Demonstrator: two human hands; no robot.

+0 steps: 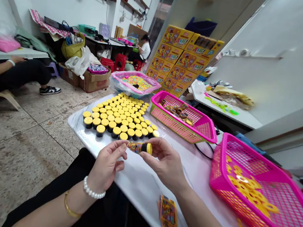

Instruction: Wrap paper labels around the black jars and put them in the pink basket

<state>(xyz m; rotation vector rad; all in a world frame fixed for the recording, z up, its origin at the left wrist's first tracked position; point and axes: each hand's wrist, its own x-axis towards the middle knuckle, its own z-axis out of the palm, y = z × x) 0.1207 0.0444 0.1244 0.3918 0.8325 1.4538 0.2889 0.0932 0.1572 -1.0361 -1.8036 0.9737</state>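
Between my two hands, above the table's near edge, a small dark jar with a yellow lid (149,149) lies on its side. A printed label (134,147) stretches out from it to the left. My left hand (107,162) pinches the label's left end between thumb and fingertips. The lidded end sits between the thumb and fingers of my right hand (165,162). Just beyond, many upright black jars with yellow lids (117,114) crowd the tabletop. By my right forearm lies a small stack of printed labels (169,213).
A pink basket (179,127) of small jars stands behind, and another pink basket (247,153) with yellow rings is at right. A lined tub (116,80) holds colourful beads. Yellow printed boxes (167,52) are stacked behind. One person (2,70) sits at left, another (143,50) far back.
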